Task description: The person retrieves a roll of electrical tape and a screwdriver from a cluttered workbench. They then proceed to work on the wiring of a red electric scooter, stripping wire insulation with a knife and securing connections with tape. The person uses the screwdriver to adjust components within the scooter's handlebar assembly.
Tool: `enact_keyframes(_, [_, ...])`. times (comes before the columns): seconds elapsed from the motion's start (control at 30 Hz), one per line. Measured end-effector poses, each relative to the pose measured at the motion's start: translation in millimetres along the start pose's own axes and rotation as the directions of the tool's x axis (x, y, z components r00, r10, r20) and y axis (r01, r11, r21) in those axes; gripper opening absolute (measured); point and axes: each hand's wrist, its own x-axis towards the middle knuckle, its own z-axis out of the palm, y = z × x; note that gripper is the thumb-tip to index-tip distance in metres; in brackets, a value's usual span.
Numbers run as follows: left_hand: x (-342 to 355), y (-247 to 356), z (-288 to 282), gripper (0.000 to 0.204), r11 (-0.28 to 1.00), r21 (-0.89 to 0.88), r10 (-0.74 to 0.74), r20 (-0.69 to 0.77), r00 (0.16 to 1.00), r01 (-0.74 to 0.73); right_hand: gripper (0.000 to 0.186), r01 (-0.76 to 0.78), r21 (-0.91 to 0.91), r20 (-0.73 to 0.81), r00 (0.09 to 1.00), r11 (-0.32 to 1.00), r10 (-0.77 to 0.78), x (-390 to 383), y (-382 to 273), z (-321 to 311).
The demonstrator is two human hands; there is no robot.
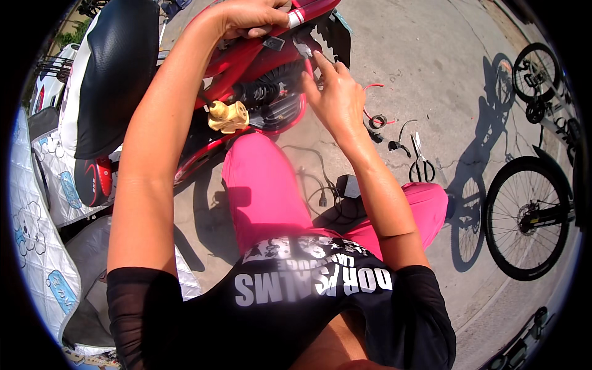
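The red scooter leans by the black seat. The left hand wraps tight round its red rail; best to hold it steady. The right hand is open, fingertips on small wires, moving slowly

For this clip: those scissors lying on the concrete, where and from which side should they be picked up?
Probably by the dark handle loops of the scissors. They lie flat on the concrete ground, blades pointing away from the person, loops nearest. Reaching from above on the near side, by the right hand, meets the loops first and avoids the blade tips.
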Motion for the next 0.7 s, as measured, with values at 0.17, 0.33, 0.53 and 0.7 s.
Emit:
enact_keyframes(0.17, [1.9,-2.3,2.0,0.024,0.989,-0.146,-0.017,0.028,0.999,0.021,0.04,0.013,-0.003,-0.027,1.0,1.0,-0.013,-2.1,5.4,3.5])
enact_keyframes(0.33, [0.6,-4.9,1.5,0.018,0.969,-0.246,0.026,0.072,0.997,-0.007,0.04,0.012,-0.021,-0.004,1.0,1.0,-0.012,-0.7,2.3,1.6])
enact_keyframes(0.53, [9.3,-15.5,3.3,0.018,0.957,-0.264,0.145,0.066,0.987,-0.123,0.041,0.048,-0.101,0.001,0.999,0.994,-0.048,-1.5,1.2,1.3])
enact_keyframes(0.7, [0.3,-5.3,7.5,0.017,0.927,-0.373,0.052,0.004,0.999,-0.046,0.042,0.141,-0.196,0.006,0.99,0.971,-0.142,5.2,2.6,-8.0])
